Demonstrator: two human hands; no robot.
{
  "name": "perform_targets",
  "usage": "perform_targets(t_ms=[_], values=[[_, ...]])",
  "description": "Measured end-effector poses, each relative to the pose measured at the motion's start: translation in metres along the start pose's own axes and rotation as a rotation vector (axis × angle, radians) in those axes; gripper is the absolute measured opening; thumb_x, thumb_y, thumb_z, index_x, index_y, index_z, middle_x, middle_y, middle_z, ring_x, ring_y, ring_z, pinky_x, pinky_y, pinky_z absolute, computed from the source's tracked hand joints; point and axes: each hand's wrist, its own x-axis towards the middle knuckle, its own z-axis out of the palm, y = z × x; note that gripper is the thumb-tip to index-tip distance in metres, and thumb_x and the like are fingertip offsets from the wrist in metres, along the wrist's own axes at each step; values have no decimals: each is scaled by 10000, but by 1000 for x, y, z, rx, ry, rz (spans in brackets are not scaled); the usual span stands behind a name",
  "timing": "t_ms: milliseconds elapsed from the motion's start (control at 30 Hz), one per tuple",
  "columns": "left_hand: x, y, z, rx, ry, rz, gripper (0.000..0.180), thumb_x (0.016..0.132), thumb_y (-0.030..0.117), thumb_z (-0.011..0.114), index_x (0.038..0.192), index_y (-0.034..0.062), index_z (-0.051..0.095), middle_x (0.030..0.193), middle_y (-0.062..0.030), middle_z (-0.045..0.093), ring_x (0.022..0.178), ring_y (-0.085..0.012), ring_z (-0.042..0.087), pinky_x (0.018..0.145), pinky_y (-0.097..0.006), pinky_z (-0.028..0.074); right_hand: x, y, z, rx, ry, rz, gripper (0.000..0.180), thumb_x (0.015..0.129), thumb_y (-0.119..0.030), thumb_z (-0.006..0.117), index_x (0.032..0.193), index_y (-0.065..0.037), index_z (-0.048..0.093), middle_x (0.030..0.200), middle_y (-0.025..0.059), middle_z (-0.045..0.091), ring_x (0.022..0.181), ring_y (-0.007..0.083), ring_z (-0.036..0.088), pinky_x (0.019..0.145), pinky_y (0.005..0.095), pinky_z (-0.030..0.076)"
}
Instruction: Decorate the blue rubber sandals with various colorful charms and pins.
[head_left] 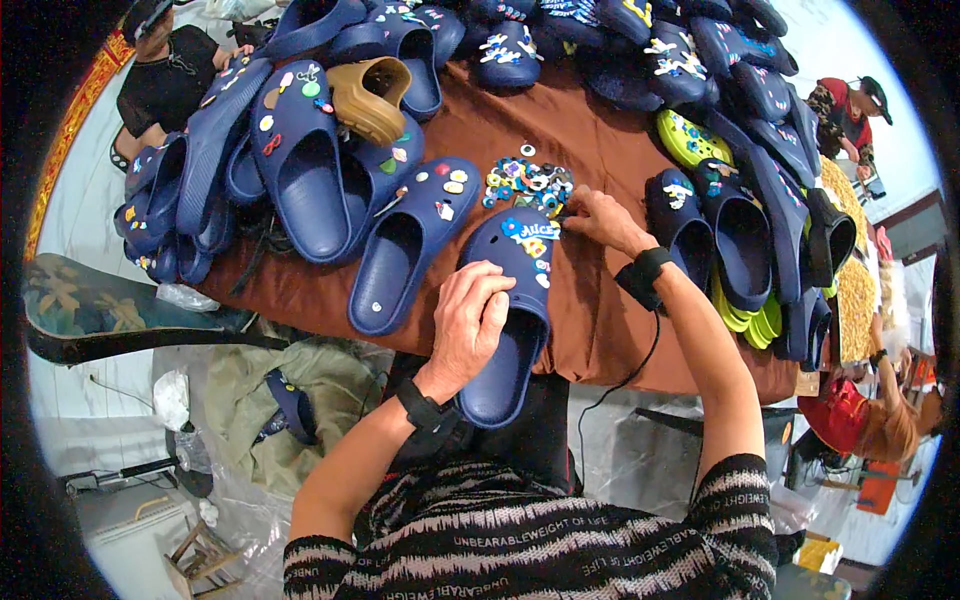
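Note:
My left hand (pixel 470 322) grips the side of a navy blue clog (pixel 512 318) that lies at the near edge of the brown table cloth (pixel 590 150), toe pointing away from me. Coloured charms dot its toe. My right hand (pixel 593 217) reaches to the edge of a small heap of loose charms (pixel 527 184) just beyond the clog's toe, fingers pinched at the pile. Whether a charm sits between the fingertips is too small to tell. Both wrists wear black bands, and a thin cable hangs from the right one.
Many navy clogs (pixel 300 170) with charms cover the table's left, back and right; a tan clog (pixel 368 98) lies among them, yellow-green ones (pixel 690 140) at right. Other people sit at far left (pixel 165 75) and right (pixel 850 105). A patterned chair (pixel 110 305) stands at left.

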Motion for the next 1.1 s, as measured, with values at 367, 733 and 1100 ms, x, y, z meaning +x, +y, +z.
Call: perform_targets(t_ms=[367,733,1100], values=[[-1,0,2,3,7,-8,271,1010,225,506,1062,30,687,1173,-171,645,1168,-350,586,1036,-438,424,23,-25,6,-105,96,70,362,854,-393,737,985,-59,692,1003,181,743,964,378,709,808,493,545],[-1,0,0,4,12,-9,302,1027,264,496,1069,34,689,1175,-171,647,1173,-355,586,1037,-442,425,18,7,5,650,50,118,157,855,-103,720,913,13,630,759,59,651,719,131,615,663,307,519],[-1,1,0,-10,3,-12,307,1031,270,495,1073,32,685,1176,-176,644,1177,-356,583,1040,-440,421,19,11,10,613,195,116,166,852,-78,729,921,20,615,734,57,637,662,134,620,592,294,515]])
